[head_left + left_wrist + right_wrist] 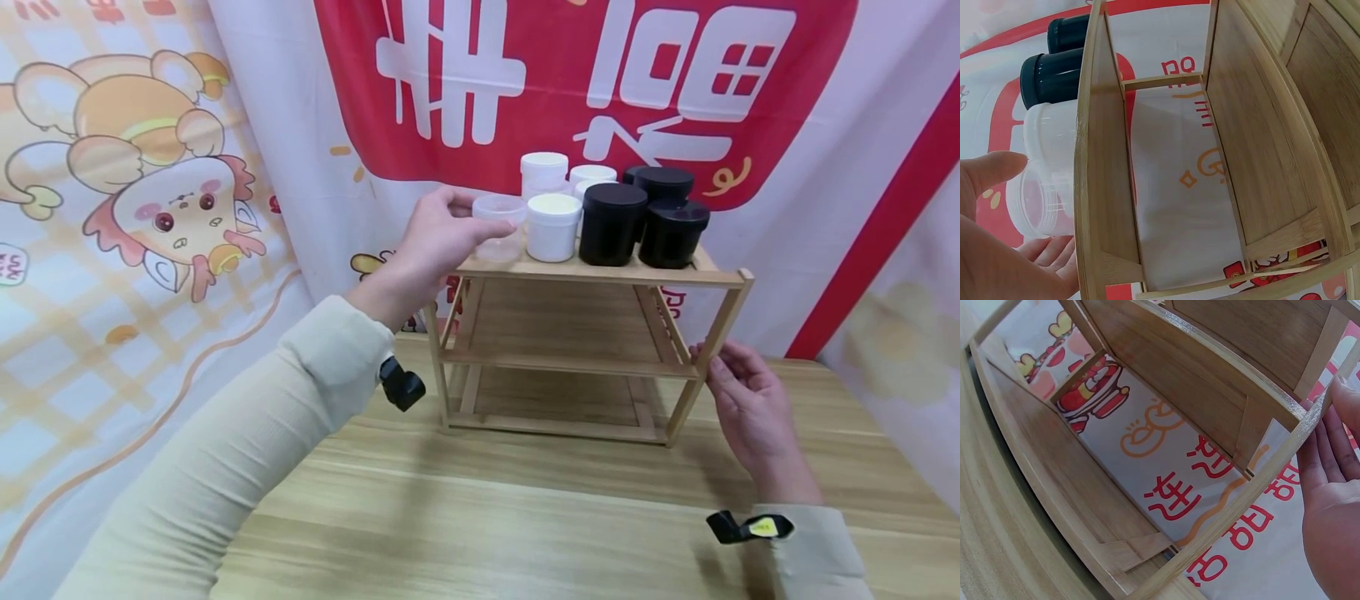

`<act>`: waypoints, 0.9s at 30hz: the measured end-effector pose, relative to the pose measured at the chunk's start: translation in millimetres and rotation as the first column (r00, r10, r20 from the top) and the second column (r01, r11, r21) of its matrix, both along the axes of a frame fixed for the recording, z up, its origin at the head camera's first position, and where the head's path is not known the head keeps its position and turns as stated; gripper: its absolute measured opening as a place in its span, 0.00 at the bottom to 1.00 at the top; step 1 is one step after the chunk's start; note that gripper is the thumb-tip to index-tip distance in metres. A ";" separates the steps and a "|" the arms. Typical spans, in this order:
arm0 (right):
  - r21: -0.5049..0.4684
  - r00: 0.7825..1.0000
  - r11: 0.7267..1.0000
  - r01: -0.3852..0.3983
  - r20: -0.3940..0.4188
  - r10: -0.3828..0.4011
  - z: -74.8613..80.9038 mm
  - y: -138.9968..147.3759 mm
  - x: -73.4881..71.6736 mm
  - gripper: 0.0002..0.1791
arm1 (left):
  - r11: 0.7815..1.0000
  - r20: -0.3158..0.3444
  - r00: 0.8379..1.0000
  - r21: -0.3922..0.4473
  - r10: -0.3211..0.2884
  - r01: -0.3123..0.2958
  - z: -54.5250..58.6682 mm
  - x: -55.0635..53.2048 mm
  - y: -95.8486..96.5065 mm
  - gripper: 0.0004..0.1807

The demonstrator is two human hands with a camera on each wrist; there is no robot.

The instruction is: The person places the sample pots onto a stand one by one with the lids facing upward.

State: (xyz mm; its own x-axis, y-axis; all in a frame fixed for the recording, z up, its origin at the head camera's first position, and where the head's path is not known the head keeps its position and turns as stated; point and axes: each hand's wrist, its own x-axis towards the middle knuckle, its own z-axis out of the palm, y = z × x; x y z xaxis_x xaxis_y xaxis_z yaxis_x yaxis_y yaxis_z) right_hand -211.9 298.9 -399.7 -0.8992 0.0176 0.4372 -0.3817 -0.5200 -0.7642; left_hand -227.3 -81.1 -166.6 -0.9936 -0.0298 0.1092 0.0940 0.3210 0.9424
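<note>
On the top shelf's left end stands a clear plastic jar (498,242), and my left hand (442,229) holds it with the thumb in front and fingers behind. In the left wrist view the thumb and fingers lie around the clear jar (1038,200). My right hand (753,404) grips the right front post of the wooden rack (600,272) at middle-shelf height. The right wrist view shows that hand (1335,481) at the post, fingers behind it. Beside the clear jar stand a white jar (553,229) and a black jar (613,225).
Behind the front row are another white-lidded jar (543,171), a white jar (592,177) and more black jars (675,233). The rack has two lower shelves and stands on a wood-grain table (487,533). Printed cloth (262,125) hangs behind and at the sides.
</note>
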 end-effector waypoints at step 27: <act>0.016 1.000 1.000 0.025 0.000 -0.025 -1.6 -0.2 -0.9 0.19 | 0.999 -0.006 0.999 0.016 0.039 -0.039 -9.4 -9.7 -0.9 0.33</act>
State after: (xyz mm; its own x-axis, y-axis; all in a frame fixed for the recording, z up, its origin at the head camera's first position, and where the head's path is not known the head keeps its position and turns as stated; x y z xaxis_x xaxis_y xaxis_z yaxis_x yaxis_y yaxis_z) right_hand -212.8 298.7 -401.3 -0.8984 0.0332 0.4378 -0.3947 -0.4980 -0.7721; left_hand -237.0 -82.0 -176.0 -0.9909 -0.0704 0.1144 0.0873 0.3097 0.9468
